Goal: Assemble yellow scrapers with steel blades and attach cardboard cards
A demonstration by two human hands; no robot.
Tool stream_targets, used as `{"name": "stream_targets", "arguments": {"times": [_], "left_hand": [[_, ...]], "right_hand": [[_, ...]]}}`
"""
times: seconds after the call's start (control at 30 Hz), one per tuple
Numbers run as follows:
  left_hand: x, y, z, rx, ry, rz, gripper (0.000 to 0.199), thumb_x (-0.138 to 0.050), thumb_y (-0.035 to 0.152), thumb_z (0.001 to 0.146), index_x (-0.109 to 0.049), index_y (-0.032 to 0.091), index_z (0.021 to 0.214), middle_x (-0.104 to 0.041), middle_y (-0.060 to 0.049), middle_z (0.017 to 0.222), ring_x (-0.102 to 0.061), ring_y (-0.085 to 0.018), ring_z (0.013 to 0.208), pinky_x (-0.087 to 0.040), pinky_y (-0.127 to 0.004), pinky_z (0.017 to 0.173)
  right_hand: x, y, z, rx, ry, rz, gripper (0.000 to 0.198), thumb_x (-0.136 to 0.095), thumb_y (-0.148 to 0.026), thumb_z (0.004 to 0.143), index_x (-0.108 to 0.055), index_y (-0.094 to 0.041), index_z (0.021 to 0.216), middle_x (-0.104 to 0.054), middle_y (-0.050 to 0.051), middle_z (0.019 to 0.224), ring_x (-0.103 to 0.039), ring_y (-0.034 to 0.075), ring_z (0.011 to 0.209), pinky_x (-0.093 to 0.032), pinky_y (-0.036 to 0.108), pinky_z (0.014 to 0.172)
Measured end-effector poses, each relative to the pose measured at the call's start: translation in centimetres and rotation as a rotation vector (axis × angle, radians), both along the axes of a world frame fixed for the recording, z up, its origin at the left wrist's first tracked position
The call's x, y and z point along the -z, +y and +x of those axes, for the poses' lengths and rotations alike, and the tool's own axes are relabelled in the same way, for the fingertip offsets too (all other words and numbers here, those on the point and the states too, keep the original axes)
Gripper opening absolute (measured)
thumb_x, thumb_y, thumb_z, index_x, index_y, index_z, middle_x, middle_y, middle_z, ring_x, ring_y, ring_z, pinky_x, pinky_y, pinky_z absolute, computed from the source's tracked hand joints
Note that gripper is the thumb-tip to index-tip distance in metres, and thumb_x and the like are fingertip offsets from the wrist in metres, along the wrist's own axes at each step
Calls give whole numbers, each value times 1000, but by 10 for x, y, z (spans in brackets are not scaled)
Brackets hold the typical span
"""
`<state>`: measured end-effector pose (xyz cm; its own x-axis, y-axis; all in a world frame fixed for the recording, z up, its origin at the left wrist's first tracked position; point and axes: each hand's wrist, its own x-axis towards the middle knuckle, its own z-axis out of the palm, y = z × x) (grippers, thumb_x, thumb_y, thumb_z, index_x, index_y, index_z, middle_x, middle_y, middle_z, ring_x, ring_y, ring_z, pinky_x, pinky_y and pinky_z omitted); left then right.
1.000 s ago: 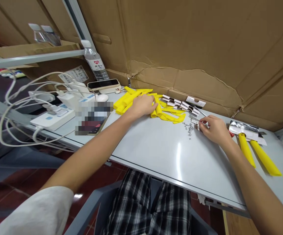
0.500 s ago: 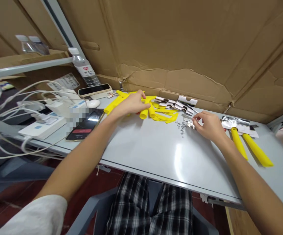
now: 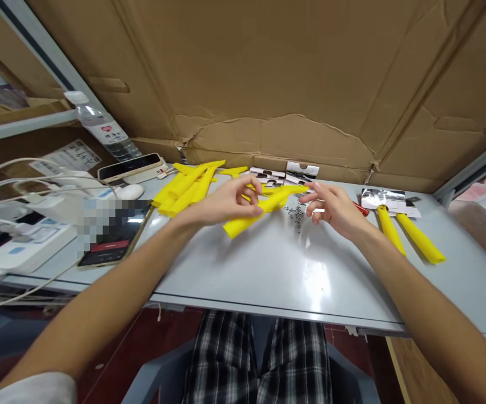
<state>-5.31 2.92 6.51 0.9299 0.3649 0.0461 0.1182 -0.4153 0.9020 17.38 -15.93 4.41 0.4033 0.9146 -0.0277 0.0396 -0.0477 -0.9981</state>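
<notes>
My left hand (image 3: 234, 199) is closed around a yellow tube-like sleeve (image 3: 243, 225), held slanting just above the table. The sleeve's narrow far end points at my right hand (image 3: 333, 209), whose fingers are spread and bent beside that end. Whether the right fingertips touch it, I cannot tell. Below and between the hands lies a scatter of tiny dark metal pieces (image 3: 297, 217). More yellow sleeves (image 3: 188, 188) are heaped to the left of my left hand. Behind the hands are several white-and-black folded cards (image 3: 301, 170).
At the right, two yellow sleeves (image 3: 421, 238) stick out from silver-and-white cards (image 3: 388, 199). A red tool (image 3: 361, 209) is partly hidden behind my right hand. Phones (image 3: 131, 165), a power strip (image 3: 24, 244) with cables and a water bottle (image 3: 103, 126) stand left. Cardboard (image 3: 268, 73) walls the back.
My left hand has picked a yellow sleeve from the pile and brought it right. My right hand's fingers have opened from a pinch near the metal pieces. The view has shifted right.
</notes>
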Motion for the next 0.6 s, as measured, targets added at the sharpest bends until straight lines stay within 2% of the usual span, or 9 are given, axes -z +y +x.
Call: {"name": "stream_targets", "arguments": {"times": [0.1, 0.17, 0.27, 0.37, 0.5, 0.57, 0.6], "left_hand": [[20, -25, 12, 48, -28, -101, 47, -86, 34, 74, -48, 23, 100, -58, 5, 88, -48, -4, 55, -38, -21, 53], [29, -33, 17, -1, -56, -127, 49, -87, 37, 76, -50, 23, 105, -59, 4, 91, -52, -5, 58, -41, -21, 56], [34, -33, 21, -58, -47, -232, 50, -80, 46, 85, -53, 22, 119, -65, -1, 95, -62, -11, 68, -48, -25, 60], [36, -29, 23, -10, -55, -371, 51, -77, 49, 87, -58, 20, 124, -71, -6, 100, -69, -16, 75, -55, -31, 66], [39, -31, 24, 58, -97, -445, 38, -83, 47, 85, -70, 14, 100, -74, -8, 97, -70, -16, 80, -55, -30, 71], [42, -33, 26, 36, -105, -466, 37, -85, 46, 82, -71, 13, 94, -74, -7, 90, -68, -15, 76, -55, -30, 71], [44, -33, 26, 16, -104, -478, 37, -87, 45, 81, -72, 13, 93, -74, -6, 88, -67, -14, 75, -55, -30, 71]], "right_hand": [[0, -1, -1, -18, 136, 17, 66, -89, -56, 73, -65, -14, 119, -67, 13, 114, -63, 11, 73, -49, 24, 57], [1, -1, 2, 3, 169, 7, 63, -94, -42, 66, -66, -13, 115, -68, 11, 104, -64, 11, 73, -50, 24, 58], [2, -2, 3, -43, 178, -20, 63, -95, -34, 63, -63, -14, 113, -66, 7, 88, -64, 13, 72, -51, 24, 59], [6, -3, -6, -194, 134, -30, 58, -93, -36, 67, -61, -16, 112, -66, 5, 83, -66, 15, 72, -52, 25, 59], [12, -3, -18, -339, 20, -26, 47, -84, -44, 80, -58, -17, 108, -69, 7, 90, -69, 17, 79, -58, 29, 66], [13, -3, -15, -341, -137, -40, 44, -78, -48, 85, -59, -17, 110, -70, 8, 98, -70, 17, 82, -58, 30, 69], [11, -4, -11, -311, -287, -50, 40, -75, -48, 89, -61, -18, 112, -71, 8, 104, -70, 16, 84, -58, 30, 72]]}}
